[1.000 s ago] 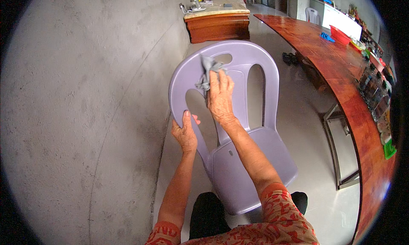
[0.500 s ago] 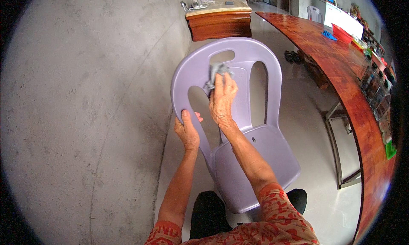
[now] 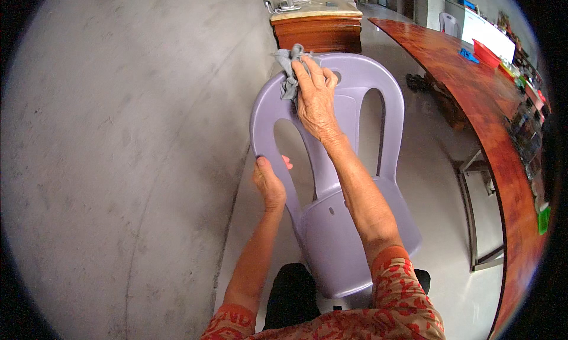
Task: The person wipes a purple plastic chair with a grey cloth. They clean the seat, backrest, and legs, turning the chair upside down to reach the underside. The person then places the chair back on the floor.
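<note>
A pale purple plastic chair point(image 3: 343, 245) stands before me, its backrest at the far side and its seat toward me. My left hand point(image 3: 271, 183) grips the left side of the backrest frame, thumb on the near face and fingertips showing through the opening. At the top left of the backrest, my right hand point(image 3: 316, 94) presses a crumpled grey cloth point(image 3: 287, 73) against the rim. Part of the cloth hangs over the outer edge. The hand covers much of the slot in the top of the backrest.
A bare grey wall point(image 3: 136, 133) rises on the left. To the right runs a long reddish-brown wooden table point(image 3: 467, 103) on a metal frame, bearing a red basin point(image 3: 486, 53) and a blue item point(image 3: 468, 55). Beyond the chair stands a brown wooden cabinet point(image 3: 319, 35). Dark shoes point(image 3: 418, 82) lie on the floor.
My right hand has moved the cloth up from beside the slot to the backrest's top left rim. My left hand keeps its grip. The whole view has shifted slightly.
</note>
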`<state>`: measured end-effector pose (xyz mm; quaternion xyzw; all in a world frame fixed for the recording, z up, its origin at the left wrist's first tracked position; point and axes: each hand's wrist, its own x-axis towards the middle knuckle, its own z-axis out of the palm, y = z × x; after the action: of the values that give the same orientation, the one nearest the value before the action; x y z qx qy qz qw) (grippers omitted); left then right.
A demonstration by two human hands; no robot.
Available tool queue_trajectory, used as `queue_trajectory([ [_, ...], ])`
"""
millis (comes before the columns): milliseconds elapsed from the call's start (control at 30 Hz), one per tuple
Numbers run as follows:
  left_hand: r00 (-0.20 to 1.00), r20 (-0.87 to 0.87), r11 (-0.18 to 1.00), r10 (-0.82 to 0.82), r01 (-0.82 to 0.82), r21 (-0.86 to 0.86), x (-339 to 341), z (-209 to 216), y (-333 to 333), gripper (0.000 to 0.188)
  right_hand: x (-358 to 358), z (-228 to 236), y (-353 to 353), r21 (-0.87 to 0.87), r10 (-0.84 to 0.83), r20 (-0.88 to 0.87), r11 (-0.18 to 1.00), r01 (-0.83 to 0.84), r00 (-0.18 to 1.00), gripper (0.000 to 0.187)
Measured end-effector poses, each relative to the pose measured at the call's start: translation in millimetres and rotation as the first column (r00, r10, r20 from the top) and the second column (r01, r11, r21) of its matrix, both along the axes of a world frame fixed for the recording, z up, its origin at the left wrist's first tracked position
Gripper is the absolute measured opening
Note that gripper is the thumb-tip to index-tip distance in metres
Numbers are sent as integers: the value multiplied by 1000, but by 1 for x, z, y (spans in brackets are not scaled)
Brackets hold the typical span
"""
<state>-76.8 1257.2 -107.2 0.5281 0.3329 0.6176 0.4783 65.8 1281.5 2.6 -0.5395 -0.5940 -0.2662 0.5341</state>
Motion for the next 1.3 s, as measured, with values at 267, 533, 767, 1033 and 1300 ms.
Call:
queue_trajectory([
  [267, 995, -24, 993, 92, -94, -75, -4, -27, 16, 73, -65, -48, -38, -248, 287, -5, 928, -279, 958, 53],
  [533, 976, 218, 975, 4, 44, -217, -2, -2, -5, 75, -72, -53, -57, -269, 231, 231, 949, -166, 945, 46],
  [767, 984, 173, 991, -41, 63, -121, -1, -5, 0, 71, -55, -56, -22, -141, -129, 109, 979, 144, 986, 61],
  [1033, 980, 158, 990, -124, 132, -42, -3, -8, 3, 71, -56, -107, -27, -182, -195, -52, 966, 183, 979, 86],
  [1300, 965, 181, 981, -188, 194, -17, -8, -9, 8, 74, -47, -175, -48, -358, -231, -112, 917, 177, 967, 72],
])
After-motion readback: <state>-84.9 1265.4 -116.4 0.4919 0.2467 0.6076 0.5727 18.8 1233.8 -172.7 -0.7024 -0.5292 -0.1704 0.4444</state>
